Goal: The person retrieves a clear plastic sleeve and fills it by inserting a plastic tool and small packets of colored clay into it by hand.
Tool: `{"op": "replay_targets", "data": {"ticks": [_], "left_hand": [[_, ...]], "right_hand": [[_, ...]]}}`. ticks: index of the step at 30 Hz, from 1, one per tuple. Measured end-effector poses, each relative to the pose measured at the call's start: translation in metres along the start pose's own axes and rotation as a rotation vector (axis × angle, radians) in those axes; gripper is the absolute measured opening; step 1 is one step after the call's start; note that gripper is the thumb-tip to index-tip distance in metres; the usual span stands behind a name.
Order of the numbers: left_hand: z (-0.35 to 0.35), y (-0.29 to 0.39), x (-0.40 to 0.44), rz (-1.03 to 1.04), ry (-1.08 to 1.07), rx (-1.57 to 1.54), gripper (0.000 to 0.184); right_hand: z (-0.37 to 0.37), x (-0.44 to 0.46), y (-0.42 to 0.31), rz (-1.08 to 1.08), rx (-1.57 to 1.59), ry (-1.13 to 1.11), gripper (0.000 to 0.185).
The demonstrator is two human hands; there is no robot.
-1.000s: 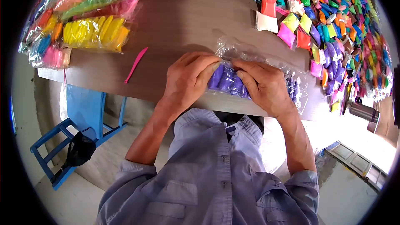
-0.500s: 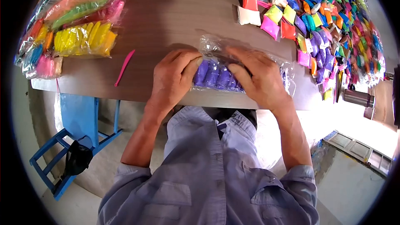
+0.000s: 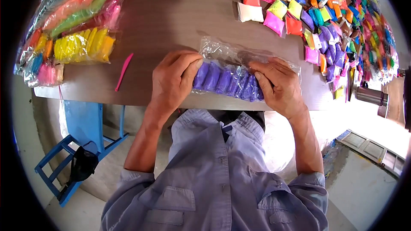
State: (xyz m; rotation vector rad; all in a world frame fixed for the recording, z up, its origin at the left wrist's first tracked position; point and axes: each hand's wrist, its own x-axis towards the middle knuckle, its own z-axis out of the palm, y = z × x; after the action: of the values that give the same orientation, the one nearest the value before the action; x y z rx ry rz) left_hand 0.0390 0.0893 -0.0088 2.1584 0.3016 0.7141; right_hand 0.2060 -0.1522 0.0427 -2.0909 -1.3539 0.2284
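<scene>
A clear plastic bag (image 3: 227,51) with a row of several purple packets (image 3: 224,80) lies at the table's front edge. My left hand (image 3: 174,76) pinches the bag's left end, thumb against fingers beside the leftmost packet. At the right end of the purple row, my right hand (image 3: 280,84) grips the bag between thumb and fingers. The bag's transparent upper part lies flat and wrinkled beyond the packets, with its right end partly behind my right hand.
A pink plastic knife (image 3: 124,72) lies on the brown table (image 3: 171,17) left of my hands. Bags of yellow packets (image 3: 83,45) and other colours fill the left. Colourful small packets (image 3: 274,22) are heaped at the right. A blue chair (image 3: 90,122) stands below left.
My right hand has slid rightward along the bag, and more purple packets show between my hands. The whole view has shifted, moving the table items slightly left.
</scene>
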Motion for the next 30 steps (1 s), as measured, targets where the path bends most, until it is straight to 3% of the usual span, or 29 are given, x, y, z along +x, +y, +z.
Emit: {"op": "replay_targets", "data": {"ticks": [5, 12, 23, 30], "left_hand": [[0.002, 0.004, -0.001, -0.026, -0.008, 0.007, 0.010], [0.000, 0.006, 0.001, -0.029, -0.026, 0.013, 0.012], [-0.001, 0.005, -0.002, -0.050, -0.035, 0.010, 0.014], [-0.002, 0.006, -0.001, -0.047, -0.051, 0.021, 0.014]], "right_hand": [[0.001, 0.008, -0.017, -0.020, 0.029, 0.134, 0.026], [0.021, 0.010, -0.014, -0.018, 0.076, 0.104, 0.022], [-0.008, -0.009, -0.018, -0.126, -0.109, 0.276, 0.031], [-0.038, -0.047, 0.007, 0.163, -0.042, 0.277, 0.026]]}}
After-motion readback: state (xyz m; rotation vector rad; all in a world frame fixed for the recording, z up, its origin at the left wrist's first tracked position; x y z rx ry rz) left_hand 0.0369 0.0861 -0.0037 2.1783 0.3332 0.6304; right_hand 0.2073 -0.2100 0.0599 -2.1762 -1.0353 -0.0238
